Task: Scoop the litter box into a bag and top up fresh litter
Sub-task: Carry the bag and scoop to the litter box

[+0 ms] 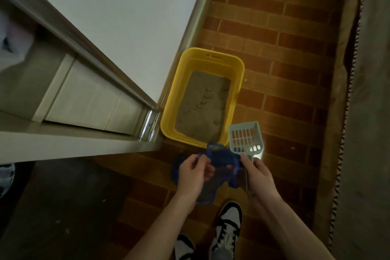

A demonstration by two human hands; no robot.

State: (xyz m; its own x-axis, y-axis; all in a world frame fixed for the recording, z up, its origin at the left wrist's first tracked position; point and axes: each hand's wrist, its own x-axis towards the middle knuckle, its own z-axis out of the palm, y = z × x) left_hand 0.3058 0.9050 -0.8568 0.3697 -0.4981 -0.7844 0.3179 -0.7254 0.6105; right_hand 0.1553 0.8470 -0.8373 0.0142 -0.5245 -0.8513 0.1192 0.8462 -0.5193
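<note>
Both hands gripping a blue bag (221,157) over brick floor (285,69).
Left hand (195,172) pinching one edge; right hand (256,173) curling round the other edge plus scoop (245,138) handle, just beside yellow litter box (168,116) holding litter (203,105).

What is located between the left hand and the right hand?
In the head view, the blue bag stretches between the left hand and the right hand; both grip its edges. The right hand also holds the scoop.

You stand on a brick-patterned floor (280,53); a white wall (118,17) with a metal-edged corner (150,124) rises to your left, a patterned rug edge (346,112) lies right.
</note>
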